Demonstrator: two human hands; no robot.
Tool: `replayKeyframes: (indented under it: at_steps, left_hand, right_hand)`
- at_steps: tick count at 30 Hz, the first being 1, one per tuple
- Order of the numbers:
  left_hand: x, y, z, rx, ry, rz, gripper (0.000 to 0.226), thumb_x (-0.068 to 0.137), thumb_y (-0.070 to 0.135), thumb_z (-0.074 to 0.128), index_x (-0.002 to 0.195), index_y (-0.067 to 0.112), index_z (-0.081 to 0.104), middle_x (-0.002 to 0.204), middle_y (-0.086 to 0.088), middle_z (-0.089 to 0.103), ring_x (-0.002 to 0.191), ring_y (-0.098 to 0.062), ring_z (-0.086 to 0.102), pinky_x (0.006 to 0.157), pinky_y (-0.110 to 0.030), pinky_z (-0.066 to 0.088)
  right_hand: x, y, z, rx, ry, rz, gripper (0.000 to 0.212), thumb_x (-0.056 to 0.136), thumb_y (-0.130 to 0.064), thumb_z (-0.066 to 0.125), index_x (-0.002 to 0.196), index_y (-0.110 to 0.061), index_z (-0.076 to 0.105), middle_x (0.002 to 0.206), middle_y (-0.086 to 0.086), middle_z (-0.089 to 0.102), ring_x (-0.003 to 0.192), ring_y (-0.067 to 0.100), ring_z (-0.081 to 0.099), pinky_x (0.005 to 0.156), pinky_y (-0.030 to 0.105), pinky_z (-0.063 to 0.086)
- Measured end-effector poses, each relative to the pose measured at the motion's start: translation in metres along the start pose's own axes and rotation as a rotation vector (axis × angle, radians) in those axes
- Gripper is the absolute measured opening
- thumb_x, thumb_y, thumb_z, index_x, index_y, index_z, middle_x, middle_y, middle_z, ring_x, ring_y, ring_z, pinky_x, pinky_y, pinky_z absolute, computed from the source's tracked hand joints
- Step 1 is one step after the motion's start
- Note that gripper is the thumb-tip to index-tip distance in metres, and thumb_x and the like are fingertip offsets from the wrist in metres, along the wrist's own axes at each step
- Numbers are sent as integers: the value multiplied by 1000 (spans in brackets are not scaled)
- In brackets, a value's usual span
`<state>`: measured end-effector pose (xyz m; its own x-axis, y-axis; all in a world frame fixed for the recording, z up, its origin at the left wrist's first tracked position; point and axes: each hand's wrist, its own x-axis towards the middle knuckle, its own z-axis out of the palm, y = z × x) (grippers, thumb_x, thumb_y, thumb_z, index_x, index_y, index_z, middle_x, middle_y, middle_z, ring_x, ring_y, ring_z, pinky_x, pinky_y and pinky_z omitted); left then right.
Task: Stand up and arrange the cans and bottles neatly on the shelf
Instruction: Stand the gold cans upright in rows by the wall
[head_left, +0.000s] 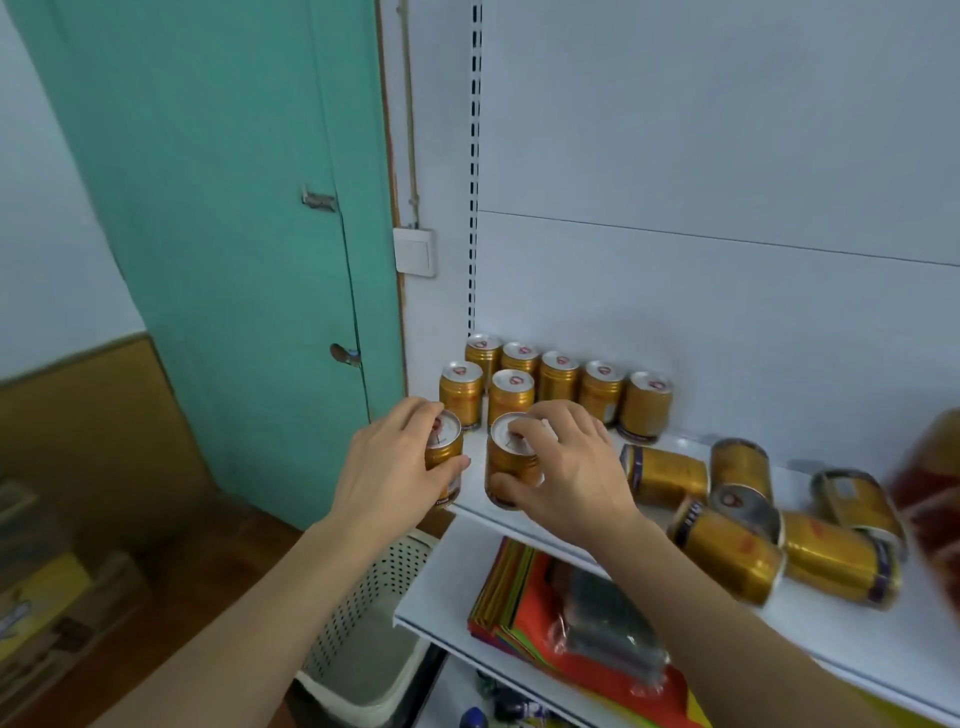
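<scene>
Both hands worked at the left front corner of the upper shelf (519, 512). The left hand (387, 462) gripped a gold can (444, 452) at the shelf's very edge, fingers curled over the rim and thumb across the body. The right hand (563, 467) held a second gold can (511, 460) just beside it, fingertips on the lid and thumb low on the side wall. Both cans stood upright, or near enough, with a narrow gap between them.

Behind them stood seven upright cans (558, 379): five along the back panel, two in a short second row. The held pair looked to be starting a third row.

Judged best practice: seat each base flat, then slide the can back until it lines up behind the second-row pair. The left can sat close to the lip, so it should go inward before the grip loosens. Pull tabs could be turned alike for neatness.

To the right, about five fallen cans (727, 551) lay on their sides in a loose heap, some touching; these remained to be stood up. A blurred reddish item showed at the far right edge; could not tell what.

The lower shelf (431, 597) carried a stack of coloured sheets (509, 597) and a dark plastic-wrapped packet (608, 618). A white perforated basket (363, 623) stood on the floor; its contents were not visible.
</scene>
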<state>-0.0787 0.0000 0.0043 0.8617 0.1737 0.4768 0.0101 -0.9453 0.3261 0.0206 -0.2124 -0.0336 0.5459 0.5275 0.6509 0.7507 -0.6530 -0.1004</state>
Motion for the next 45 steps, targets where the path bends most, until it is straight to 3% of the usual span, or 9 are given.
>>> replayKeyframes:
  at_steps: [8,14,21,27,34,42,45]
  left_hand:
    - [65,-45,45,-106,-105,60,66,90,56,75,143,25,53,138,10,56,120,-16,59,100,-38,54]
    - [97,-73,74,-97,-143,202,70,90,57,75,146,21,54,148,5,57,139,-17,43,116,-37,41]
    - [112,-87,94,-128,-139,371,66,90,54,74,141,14,59,140,-1,60,134,-23,47,110,-40,49]
    - [112,-88,97,-104,-117,416,64,94,60,64,140,16,58,141,-5,56,135,-27,48,106,-45,51]
    - [111,-71,90,-32,-47,456,66,105,61,45,150,13,54,154,-13,48,146,-35,40,118,-55,37]
    - [77,-4,91,-80,-86,611,67,106,58,41,155,13,52,164,-15,45,157,-34,31,126,-59,27]
    - [56,32,89,-83,-87,650,67,106,57,42,155,12,51,165,-15,43,159,-34,29,127,-59,25]
  right_hand:
    - [36,7,47,-67,-35,68,52,81,-51,75,120,-17,69,127,5,62,126,32,56,94,50,50]
    - [42,6,64,-161,-67,149,52,85,-54,76,121,-18,68,133,6,62,132,33,55,102,48,49]
    - [36,-7,75,-258,-58,235,51,94,-48,71,130,-12,67,144,11,60,142,36,51,114,52,45]
    - [32,-18,73,-328,-138,325,60,100,-52,63,147,-16,58,160,11,50,157,34,34,124,53,35]
    - [19,-24,49,-426,-216,427,69,106,-61,45,162,-21,41,171,11,34,163,32,20,126,57,31]
    - [-31,-31,-7,-573,-290,504,74,109,-67,28,166,-21,34,176,11,22,166,31,5,133,53,15]
    - [-59,-28,-42,-585,-269,547,75,108,-67,29,166,-20,34,175,11,25,165,32,8,132,54,16]
